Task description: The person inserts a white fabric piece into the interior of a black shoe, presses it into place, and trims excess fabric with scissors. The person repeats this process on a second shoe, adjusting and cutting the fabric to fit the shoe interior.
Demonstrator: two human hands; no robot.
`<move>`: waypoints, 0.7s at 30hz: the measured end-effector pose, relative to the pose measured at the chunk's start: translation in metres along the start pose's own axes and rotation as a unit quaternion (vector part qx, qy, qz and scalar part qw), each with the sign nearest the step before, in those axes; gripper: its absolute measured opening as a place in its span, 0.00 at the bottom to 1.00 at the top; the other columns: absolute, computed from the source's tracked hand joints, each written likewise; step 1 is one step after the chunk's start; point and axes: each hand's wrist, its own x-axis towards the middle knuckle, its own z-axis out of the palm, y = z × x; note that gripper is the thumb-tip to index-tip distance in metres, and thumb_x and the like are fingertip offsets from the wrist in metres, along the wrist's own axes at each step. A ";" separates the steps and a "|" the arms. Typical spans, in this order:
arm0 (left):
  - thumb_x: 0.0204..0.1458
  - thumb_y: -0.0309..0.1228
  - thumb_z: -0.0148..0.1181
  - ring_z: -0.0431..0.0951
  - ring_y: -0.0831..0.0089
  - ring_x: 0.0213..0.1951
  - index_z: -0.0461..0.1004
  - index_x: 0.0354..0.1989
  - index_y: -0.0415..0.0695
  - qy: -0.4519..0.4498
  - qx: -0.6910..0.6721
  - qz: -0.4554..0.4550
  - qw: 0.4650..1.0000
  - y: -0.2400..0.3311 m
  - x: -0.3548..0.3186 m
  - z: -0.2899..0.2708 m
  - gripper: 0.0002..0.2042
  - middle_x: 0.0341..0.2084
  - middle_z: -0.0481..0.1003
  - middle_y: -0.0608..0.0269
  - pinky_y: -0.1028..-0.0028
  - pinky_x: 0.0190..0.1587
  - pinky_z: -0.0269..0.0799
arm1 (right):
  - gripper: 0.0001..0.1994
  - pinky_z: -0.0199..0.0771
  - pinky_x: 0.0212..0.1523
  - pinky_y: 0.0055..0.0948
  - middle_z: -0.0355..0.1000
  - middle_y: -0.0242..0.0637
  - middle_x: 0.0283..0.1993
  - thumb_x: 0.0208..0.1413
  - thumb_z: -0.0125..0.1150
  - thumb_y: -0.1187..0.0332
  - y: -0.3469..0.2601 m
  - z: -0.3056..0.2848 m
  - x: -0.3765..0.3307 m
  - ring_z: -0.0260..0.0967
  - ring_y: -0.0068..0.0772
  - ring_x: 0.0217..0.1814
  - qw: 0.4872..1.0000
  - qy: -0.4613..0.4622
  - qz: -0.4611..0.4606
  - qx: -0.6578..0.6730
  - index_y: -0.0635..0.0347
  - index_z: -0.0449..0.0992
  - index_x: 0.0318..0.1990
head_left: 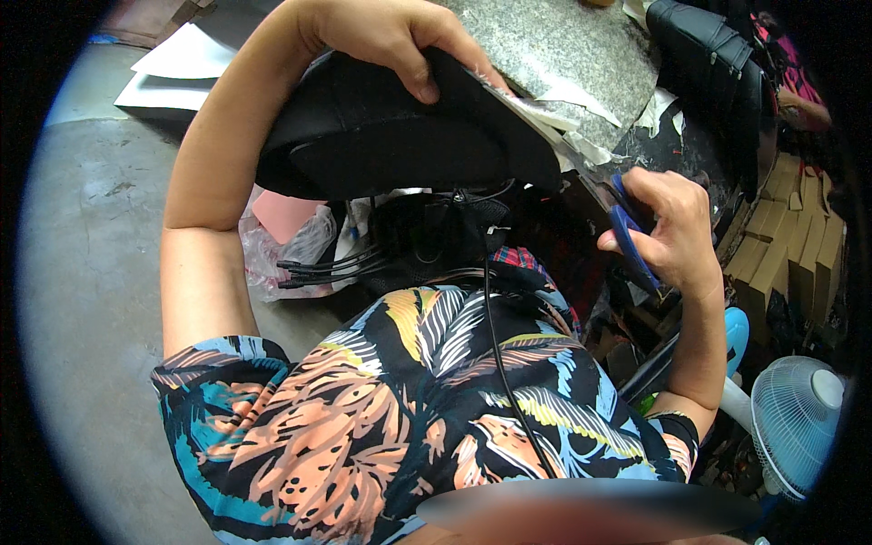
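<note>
My left hand [391,41] grips the upper edge of a curved black panel [409,136], thumb on the near face and fingers over the far side. The panel looks like leather or fabric, with a pale, frayed strip along its right edge. My right hand [679,227] is closed around the blue handles of a pair of scissors [625,234]. Their blades point up and left to that pale edge, beside thin whitish scraps [586,150]. Whether the blades are parted, or have the edge between them, I cannot tell.
Beyond the panel lies a speckled grey stone slab [572,45] with torn scraps [658,113]. White sheets [182,68] lie at the far left. A black bag [704,45], another person's arm [804,107], cardboard pieces [786,227] and a fan [799,418] are on the right.
</note>
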 end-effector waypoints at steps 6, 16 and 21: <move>0.43 0.17 0.63 0.71 0.68 0.59 0.69 0.63 0.33 0.104 -0.038 -0.073 0.991 0.004 -0.013 0.005 0.32 0.59 0.74 0.52 0.71 0.66 0.60 | 0.21 0.61 0.24 0.29 0.60 0.34 0.18 0.49 0.75 0.55 0.020 0.016 -0.009 0.60 0.20 0.20 0.919 0.015 0.241 0.312 0.62 0.71 0.25; 0.55 0.18 0.60 0.78 0.69 0.50 0.65 0.64 0.37 0.561 -0.188 0.067 0.804 0.024 -0.094 -0.010 0.26 0.52 0.77 0.53 0.69 0.54 0.75 | 0.19 0.75 0.35 0.44 0.78 0.43 0.28 0.51 0.68 0.48 0.093 0.017 0.017 0.79 0.50 0.34 0.911 0.123 0.326 -0.219 0.55 0.80 0.35; 0.58 0.22 0.59 0.82 0.67 0.44 0.66 0.64 0.39 0.682 -0.223 0.273 0.640 0.007 -0.093 -0.013 0.24 0.48 0.79 0.56 0.66 0.46 0.82 | 0.19 0.74 0.36 0.42 0.77 0.44 0.31 0.48 0.74 0.57 0.102 0.023 0.032 0.77 0.49 0.34 0.929 0.114 0.343 -0.079 0.58 0.76 0.41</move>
